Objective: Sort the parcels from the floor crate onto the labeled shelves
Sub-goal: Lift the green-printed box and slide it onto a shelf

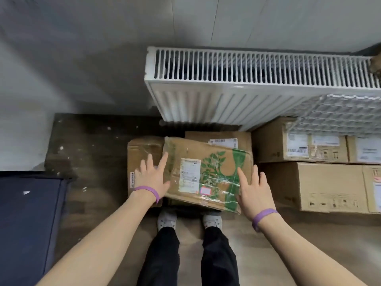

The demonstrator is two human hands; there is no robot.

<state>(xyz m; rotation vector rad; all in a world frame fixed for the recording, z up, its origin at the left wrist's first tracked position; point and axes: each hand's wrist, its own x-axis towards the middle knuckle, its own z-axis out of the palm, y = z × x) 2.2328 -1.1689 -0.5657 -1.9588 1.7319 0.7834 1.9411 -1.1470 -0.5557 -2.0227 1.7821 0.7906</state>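
1. Dark wooden floor [92,151] meets a grey wall [82,58]; a dark blue container [26,213] stands at far left.
2. Left hand [151,178], fingers straight and spread, is at the parcel's left edge.
3. Cardboard parcel [206,174], printed with a green plant and bearing a white label, lies askew atop lower cartons [142,151], just ahead of the person's feet [167,220].
4. Right hand [252,195], likewise spread flat, is at its right edge.
5. Stacked cartons [319,182] sit beneath a white radiator [247,96] at right.

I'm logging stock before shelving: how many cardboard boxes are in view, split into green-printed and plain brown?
Green-printed box: 1
Plain brown boxes: 6, two of them cut off at the right edge
Total: 7
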